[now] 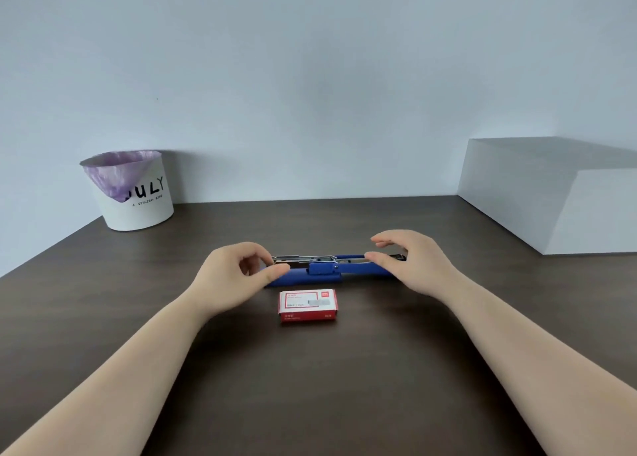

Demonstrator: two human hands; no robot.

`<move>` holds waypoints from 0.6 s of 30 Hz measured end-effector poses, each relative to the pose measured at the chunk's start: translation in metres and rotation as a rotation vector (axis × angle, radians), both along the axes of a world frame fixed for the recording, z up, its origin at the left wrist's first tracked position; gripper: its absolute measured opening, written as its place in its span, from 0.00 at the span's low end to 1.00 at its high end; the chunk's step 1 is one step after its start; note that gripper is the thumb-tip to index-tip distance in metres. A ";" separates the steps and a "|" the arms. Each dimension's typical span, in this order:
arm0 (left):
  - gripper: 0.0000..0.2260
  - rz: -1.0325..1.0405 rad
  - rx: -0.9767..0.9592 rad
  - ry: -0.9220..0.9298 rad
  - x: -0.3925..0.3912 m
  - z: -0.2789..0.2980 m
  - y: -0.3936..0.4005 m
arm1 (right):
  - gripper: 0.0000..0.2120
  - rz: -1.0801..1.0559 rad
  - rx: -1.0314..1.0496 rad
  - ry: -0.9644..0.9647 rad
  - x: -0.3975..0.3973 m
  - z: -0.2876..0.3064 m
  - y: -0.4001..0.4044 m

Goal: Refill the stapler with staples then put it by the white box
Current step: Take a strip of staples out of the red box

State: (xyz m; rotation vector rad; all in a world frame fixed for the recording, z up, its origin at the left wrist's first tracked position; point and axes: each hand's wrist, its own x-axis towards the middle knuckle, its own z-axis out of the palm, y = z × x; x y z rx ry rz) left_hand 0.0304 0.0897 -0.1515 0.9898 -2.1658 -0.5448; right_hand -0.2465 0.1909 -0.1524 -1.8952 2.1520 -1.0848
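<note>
A blue stapler (324, 270) lies swung fully open and flat across the middle of the dark table, its metal staple channel showing along the top. My left hand (238, 276) pinches its left end between thumb and fingers. My right hand (413, 262) holds the right end, thumb on the metal rail and fingers arched over it. A small red and white staple box (307, 304) lies shut just in front of the stapler. The large white box (551, 193) stands at the back right of the table.
A white paper bin (132, 193) with a purple liner and black lettering stands at the back left against the wall. The dark wooden table (310, 386) stretches toward me between my forearms.
</note>
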 end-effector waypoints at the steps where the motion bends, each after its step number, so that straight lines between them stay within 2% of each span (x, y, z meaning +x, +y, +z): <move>1: 0.12 -0.029 -0.002 -0.019 -0.001 0.001 0.004 | 0.17 -0.017 -0.040 0.062 0.002 0.002 0.001; 3: 0.19 -0.063 -0.039 -0.058 -0.003 0.003 0.008 | 0.14 -0.011 -0.122 0.111 0.011 0.009 0.005; 5: 0.26 -0.101 -0.034 -0.103 -0.003 0.006 0.010 | 0.11 0.061 -0.121 0.069 0.024 0.017 0.011; 7: 0.31 -0.160 0.023 -0.224 -0.003 0.010 0.012 | 0.12 0.183 -0.010 0.033 0.035 0.020 0.017; 9: 0.34 -0.194 0.055 -0.417 -0.005 0.010 0.018 | 0.18 0.286 0.171 0.036 0.044 0.018 0.020; 11: 0.33 -0.221 0.059 -0.518 -0.007 0.009 0.022 | 0.23 0.334 0.287 0.052 0.048 0.015 0.020; 14: 0.22 -0.259 0.094 -0.415 -0.009 0.006 0.022 | 0.22 0.372 0.310 0.101 0.051 0.013 0.019; 18: 0.19 -0.282 0.162 -0.311 -0.010 0.003 0.022 | 0.16 0.422 0.271 0.069 0.053 0.010 0.016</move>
